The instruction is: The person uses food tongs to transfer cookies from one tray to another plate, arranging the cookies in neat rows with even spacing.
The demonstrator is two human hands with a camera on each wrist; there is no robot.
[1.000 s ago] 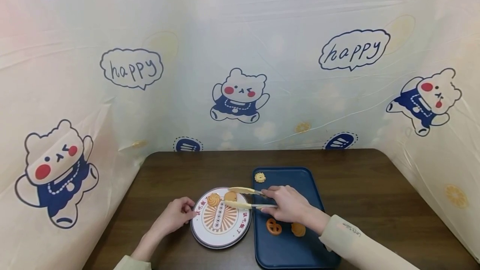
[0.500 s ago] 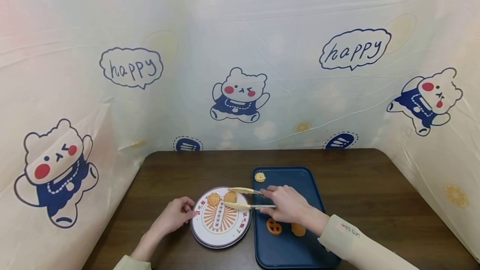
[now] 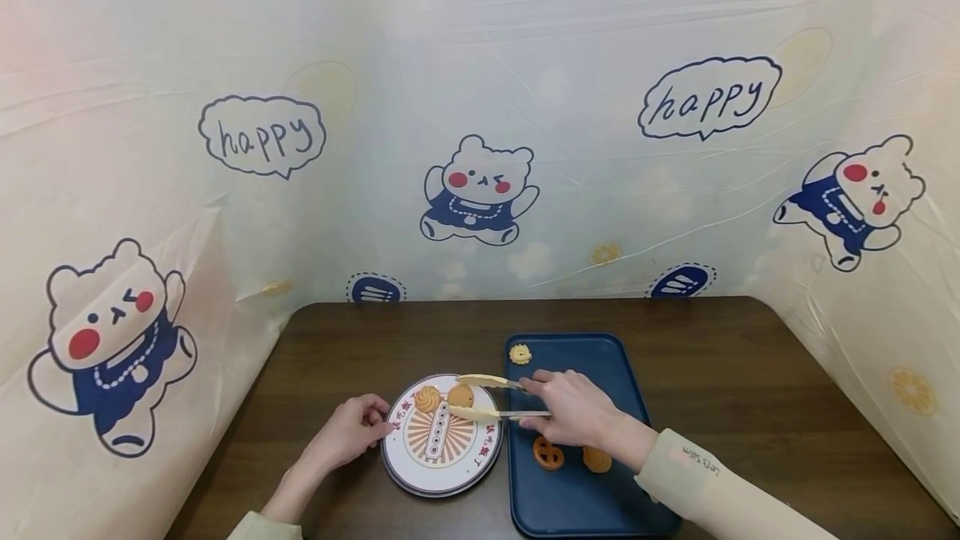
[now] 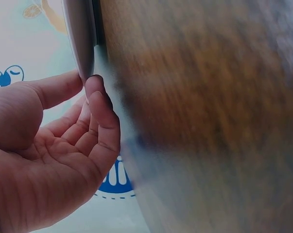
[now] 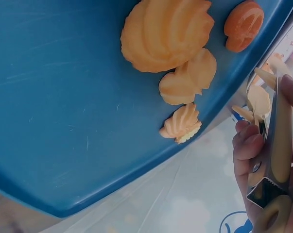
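My left hand (image 3: pixel 351 433) pinches the rim of a white printed plate (image 3: pixel 456 473) between thumb and fingers, as the left wrist view also shows. Two cookies are on its far part: a swirled cookie (image 3: pixel 427 399) and a round cookie (image 3: pixel 461 395). My right hand (image 3: pixel 576 408) grips yellow-tipped tongs (image 3: pixel 480 414) that reach left over the plate. The tong tips stand on either side of the round cookie, spread apart; whether they touch it, I cannot tell. Up close in the right wrist view, the tongs (image 5: pixel 282 145) lie between my thumb and fingers.
Right beside the plate, a blue tray (image 3: pixel 581 507) holds a small flower-shaped cookie (image 3: pixel 520 354), a pretzel (image 3: pixel 548 453) and a ridged cookie (image 3: pixel 597 459). My right hand covers part of it. Behind the brown table (image 3: pixel 352 340) hangs a printed curtain (image 3: pixel 570 190).
The tong arms have spread very slightly around the round cookie. The left hand and the plate have stayed in place.
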